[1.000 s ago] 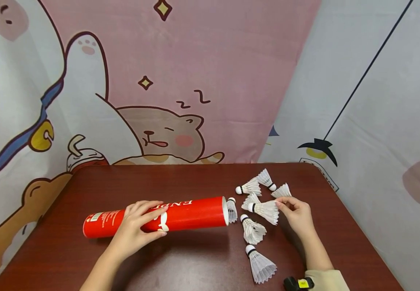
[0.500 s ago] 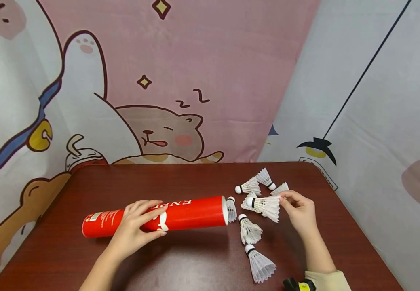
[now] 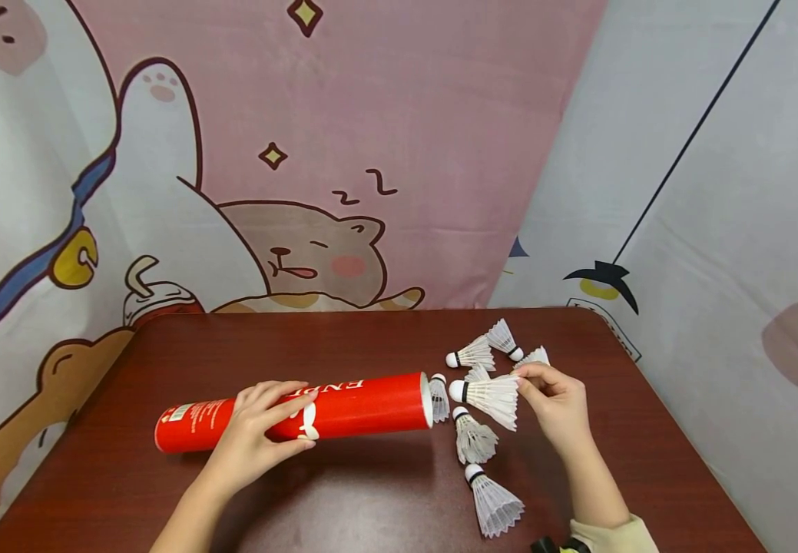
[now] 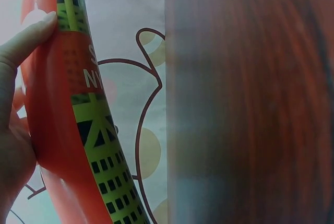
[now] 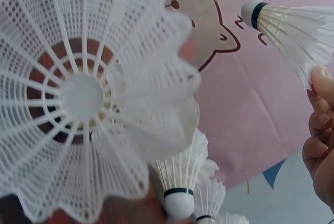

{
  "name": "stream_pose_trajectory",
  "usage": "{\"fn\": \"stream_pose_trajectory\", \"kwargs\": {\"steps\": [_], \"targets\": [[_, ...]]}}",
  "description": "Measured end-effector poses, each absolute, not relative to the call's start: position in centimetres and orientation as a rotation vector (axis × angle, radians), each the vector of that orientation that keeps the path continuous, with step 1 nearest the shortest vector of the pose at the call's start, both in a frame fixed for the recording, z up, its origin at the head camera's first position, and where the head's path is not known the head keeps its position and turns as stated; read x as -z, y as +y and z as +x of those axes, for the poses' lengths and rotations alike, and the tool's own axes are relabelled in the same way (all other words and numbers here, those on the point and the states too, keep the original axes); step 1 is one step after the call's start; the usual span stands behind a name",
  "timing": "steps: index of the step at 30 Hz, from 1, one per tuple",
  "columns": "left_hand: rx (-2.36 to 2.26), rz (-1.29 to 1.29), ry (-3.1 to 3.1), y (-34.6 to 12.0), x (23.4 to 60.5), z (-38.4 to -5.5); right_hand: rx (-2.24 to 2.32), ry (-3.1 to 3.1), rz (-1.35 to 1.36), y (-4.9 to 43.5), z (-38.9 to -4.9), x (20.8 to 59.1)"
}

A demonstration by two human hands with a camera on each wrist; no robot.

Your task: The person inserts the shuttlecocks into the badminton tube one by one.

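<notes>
My left hand grips a long red shuttlecock tube around its middle, thumb on the near side. The tube lies slanted, its white-rimmed end facing right and lifted off the table. In the left wrist view the thumb presses the red tube beside a green-and-black band. By the skirt's feather edge, my right hand pinches a white feather shuttlecock, its cork pointing left toward the tube's end. That same shuttlecock is in the right wrist view, held between thumb and fingers. The tube's inside is hidden.
Several other shuttlecocks lie around the right hand: one beside the tube's end, a ragged one, a mesh-skirted one in front, and more behind, including one shuttlecock. The dark red-brown table meets a printed cloth backdrop.
My right hand has drawn the pinched shuttlecock slightly right, then carried it left toward the tube's end. My left hand and the tube have barely moved.
</notes>
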State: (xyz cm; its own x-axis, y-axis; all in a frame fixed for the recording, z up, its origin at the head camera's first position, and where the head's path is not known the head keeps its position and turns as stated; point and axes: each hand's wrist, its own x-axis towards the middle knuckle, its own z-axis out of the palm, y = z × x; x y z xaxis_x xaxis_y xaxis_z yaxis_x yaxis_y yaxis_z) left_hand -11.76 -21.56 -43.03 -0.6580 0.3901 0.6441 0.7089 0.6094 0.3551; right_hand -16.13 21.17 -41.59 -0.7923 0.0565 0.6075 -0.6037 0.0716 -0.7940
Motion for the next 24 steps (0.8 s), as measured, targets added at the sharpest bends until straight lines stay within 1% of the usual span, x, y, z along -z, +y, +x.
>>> {"fn": "stream_pose_trajectory", "kwargs": {"steps": [10, 14, 24], "targets": [[0.825, -0.860, -2.335, -21.5, 43.0, -11.8, -1.840, -1.836, 0.593, 19.7, -15.6, 40.9], [0.824, -0.863, -2.333, -21.5, 43.0, -11.8, -1.832, -1.831, 0.642, 19.2, -15.7, 40.9], [0.829, -0.860, -2.341, -21.4, 43.0, -11.7, -1.787, -1.937, 0.657, 17.7, -16.2, 40.7]]}}
